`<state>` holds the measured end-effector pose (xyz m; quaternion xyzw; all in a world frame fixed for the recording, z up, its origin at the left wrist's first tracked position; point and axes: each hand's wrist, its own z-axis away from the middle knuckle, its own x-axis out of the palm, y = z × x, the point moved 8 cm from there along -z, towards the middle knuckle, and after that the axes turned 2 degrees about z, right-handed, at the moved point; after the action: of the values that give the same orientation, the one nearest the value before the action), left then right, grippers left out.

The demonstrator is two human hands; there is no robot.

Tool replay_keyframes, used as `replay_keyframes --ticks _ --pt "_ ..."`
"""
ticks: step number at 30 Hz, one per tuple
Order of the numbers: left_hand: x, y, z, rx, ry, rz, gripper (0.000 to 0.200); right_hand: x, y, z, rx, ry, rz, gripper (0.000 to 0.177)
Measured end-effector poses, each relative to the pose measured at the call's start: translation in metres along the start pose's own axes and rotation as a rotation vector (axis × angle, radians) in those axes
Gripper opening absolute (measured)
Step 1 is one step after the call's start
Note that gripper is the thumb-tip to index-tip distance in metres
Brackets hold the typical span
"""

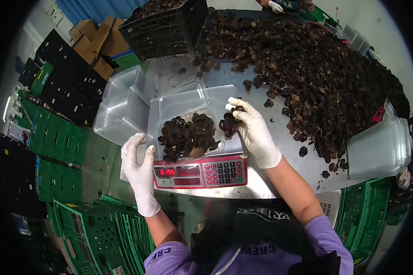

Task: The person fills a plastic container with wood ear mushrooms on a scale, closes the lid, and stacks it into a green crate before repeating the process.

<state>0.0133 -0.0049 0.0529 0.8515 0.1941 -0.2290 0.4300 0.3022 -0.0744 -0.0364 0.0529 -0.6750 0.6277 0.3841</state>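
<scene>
A clear plastic container (222,145) holding dark brown mushroom-like pieces (188,135) rests on the metal pan of a red scale (199,173), whose display reads 0.195. Its clear lid (188,98) stands open behind the pieces. My right hand (257,133), in a white glove, pinches a small clump of dark pieces (229,123) just right of the container. My left hand (140,172), also gloved, is at the left front corner of the scale, thumb and fingers apart, with nothing between them.
A large heap of dark pieces (307,68) covers the right of the metal table. Stacked clear containers stand left (124,110) and right (378,149). A black crate (165,34) sits behind. Green crates (96,233) are below. Another person's gloved hand (275,6) shows at the top.
</scene>
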Motion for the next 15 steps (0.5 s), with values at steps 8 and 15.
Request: replay_keyframes --ticks 8,15 --pt "-0.01 -0.001 -0.009 0.027 0.051 -0.042 0.032 -0.043 -0.021 0.02 -0.098 0.118 0.368 0.033" --pt "-0.031 -0.028 0.0 -0.042 0.06 -0.099 0.033 -0.16 0.019 0.041 -0.03 0.187 1.135 0.039"
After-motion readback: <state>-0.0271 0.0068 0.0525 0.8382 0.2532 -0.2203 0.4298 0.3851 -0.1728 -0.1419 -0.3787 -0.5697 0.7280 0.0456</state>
